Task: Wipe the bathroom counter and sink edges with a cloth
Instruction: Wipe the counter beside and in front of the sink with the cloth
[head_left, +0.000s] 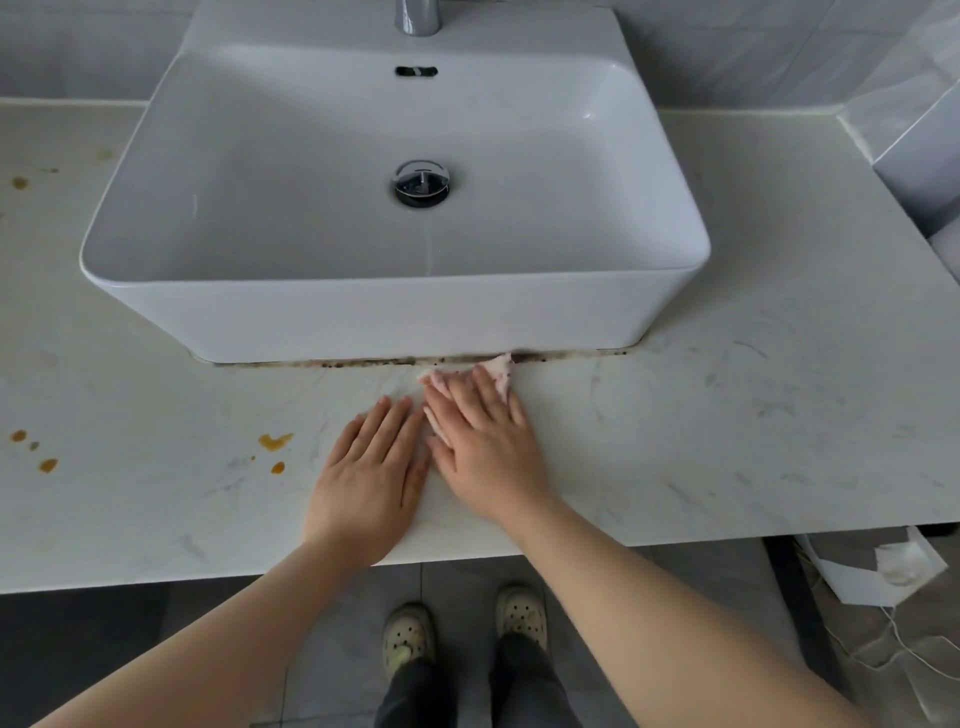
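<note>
On the left part of the marble counter (727, 441) there were several orange stains (274, 441), some near the front edge and some further back beside the sink. The counter between them and the hands was bare.

The left hand (371, 478) lay flat on the counter, palm down, with the fingers straight and close together. It held nothing. Just beside it, and touching it along the side, the right hand (483, 441) was also flat with straight fingers, and it pressed down on the cloth (498, 366). The pale pink cloth was under the right palm and fingers. Its far end came out beyond the fingertips and reached the dark, dirty seam (363, 362) where the front wall of the sink meets the counter. A small part of the cloth also showed at the left side of the right hand.

The white sink (395, 317) stood on the counter behind both hands. Its basin held only the chrome drain (421, 183), which seemed to stand open. The base of the faucet (418, 15) showed at the top edge.

To the right of the hands the counter ran wide and bare up to the tiled wall. Below its front edge, the person's shoes (408, 636) stood on the grey floor, and at the far right lay white paper (883, 571) and a thin white cable (904, 644).
</note>
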